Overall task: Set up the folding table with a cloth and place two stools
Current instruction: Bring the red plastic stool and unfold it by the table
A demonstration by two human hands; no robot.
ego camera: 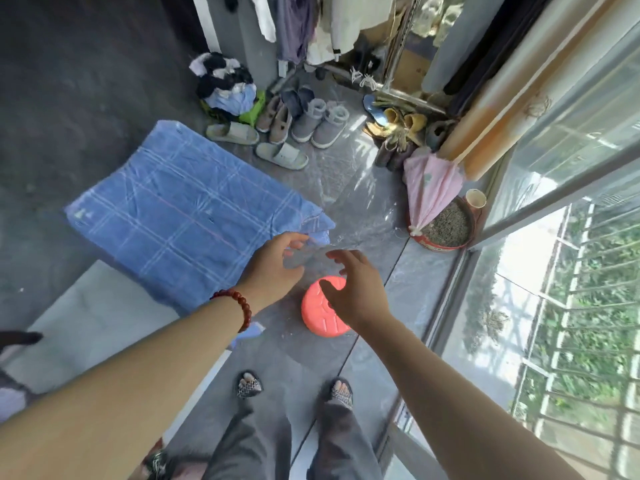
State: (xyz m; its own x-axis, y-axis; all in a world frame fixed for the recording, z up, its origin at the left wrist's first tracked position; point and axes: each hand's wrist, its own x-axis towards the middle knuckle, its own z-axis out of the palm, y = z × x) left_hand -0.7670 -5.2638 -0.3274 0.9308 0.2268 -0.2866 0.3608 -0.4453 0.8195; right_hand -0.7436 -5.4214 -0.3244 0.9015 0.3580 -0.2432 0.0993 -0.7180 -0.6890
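Though illegible, white writing (437,250) on red tin (424,243); left hand (273,270), right hand (358,294), fingers (342,258) spread, empty, above orange stool (313,308).

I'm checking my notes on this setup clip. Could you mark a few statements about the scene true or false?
1. The blue checked cloth lies spread out flat. True.
2. The bead bracelet is worn on the right wrist. False: it is on the left wrist.
3. One coral stool is in view. True.
4. The pink umbrella lies on the cloth. False: it stands propped at the red tin.
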